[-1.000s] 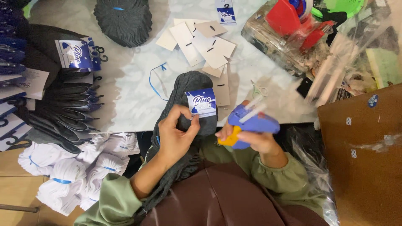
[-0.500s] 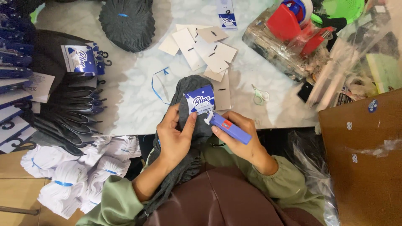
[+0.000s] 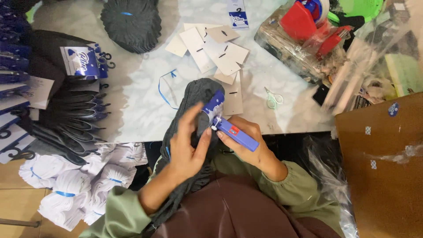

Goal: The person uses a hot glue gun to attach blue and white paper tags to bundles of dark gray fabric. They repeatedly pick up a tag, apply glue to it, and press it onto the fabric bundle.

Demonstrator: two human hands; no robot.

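My right hand is wrapped around the blue tagging gun, with its tip pressed into the blue card label. My left hand pinches the dark grey socks and keeps the label against them. They're right at the near edge of the surface, partly over my lap. Risk as I see it: my left fingers sit really close to the needle, so a slip could jab me or tag it crooked. The socks look soft, folded and bunched up.
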